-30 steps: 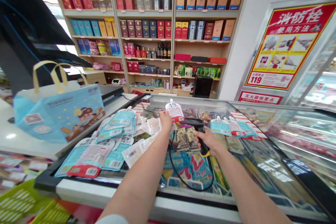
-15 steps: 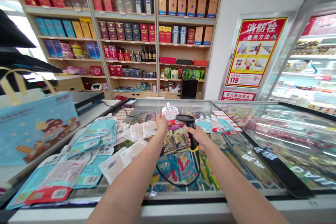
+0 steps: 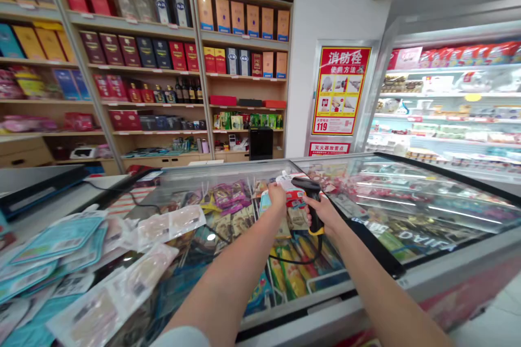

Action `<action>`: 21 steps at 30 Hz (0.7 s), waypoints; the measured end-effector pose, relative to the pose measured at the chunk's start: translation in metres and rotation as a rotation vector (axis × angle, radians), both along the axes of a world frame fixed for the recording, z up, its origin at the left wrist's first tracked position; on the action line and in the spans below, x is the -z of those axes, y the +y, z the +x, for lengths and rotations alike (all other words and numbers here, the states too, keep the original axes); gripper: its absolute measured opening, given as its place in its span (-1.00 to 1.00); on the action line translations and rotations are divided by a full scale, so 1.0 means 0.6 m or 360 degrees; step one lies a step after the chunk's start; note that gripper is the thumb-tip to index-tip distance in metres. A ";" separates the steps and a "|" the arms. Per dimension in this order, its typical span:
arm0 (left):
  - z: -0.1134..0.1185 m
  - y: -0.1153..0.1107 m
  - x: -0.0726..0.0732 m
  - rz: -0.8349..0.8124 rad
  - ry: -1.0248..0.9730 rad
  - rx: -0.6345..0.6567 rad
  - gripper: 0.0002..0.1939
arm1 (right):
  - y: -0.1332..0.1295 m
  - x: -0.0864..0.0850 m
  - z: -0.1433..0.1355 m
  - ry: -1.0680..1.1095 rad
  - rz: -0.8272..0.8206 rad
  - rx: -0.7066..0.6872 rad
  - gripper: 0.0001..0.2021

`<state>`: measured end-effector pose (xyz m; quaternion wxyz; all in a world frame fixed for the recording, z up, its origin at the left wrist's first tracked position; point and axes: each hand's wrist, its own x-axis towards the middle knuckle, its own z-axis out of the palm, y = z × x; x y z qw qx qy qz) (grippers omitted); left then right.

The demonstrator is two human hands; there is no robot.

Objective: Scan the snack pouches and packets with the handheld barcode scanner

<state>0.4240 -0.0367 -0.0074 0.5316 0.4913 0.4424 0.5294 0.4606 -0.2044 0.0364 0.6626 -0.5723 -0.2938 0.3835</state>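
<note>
Left hand (image 3: pixel 277 195) grips a red-and-white spouted pouch (image 3: pixel 290 183) above the glass-topped freezer (image 3: pixel 456 265); right hand (image 3: pixel 324 215) wrapped round the handle of a black scanner (image 3: pixel 311 190), its head just beside the pouch. Blue pouches (image 3: pixel 61 241) heaped at left, clear packets (image 3: pixel 171 226) beside them, nearer the arms.

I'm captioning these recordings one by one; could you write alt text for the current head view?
A person's right hand holds a black scanner close to a white-and-red pouch in the left hand, above a glass-topped display case. Blue pouches and clear packets lie at left; behind are shelves of boxes and bottles and a red-and-yellow notice.
</note>
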 end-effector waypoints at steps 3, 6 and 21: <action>0.023 -0.019 -0.009 -0.0013 0.0161 0.0006 -0.80 | -0.006 0.007 0.013 0.0034 0.0046 0.0097 -0.58; 0.025 -0.030 -0.018 0.0083 0.0390 -0.0008 -0.63 | -0.005 0.016 0.019 0.0061 0.0046 0.0129 -0.60; -0.168 0.021 -0.034 0.0493 0.0485 -0.0143 -0.73 | 0.043 0.015 -0.065 0.0096 -0.0044 -0.0172 -0.70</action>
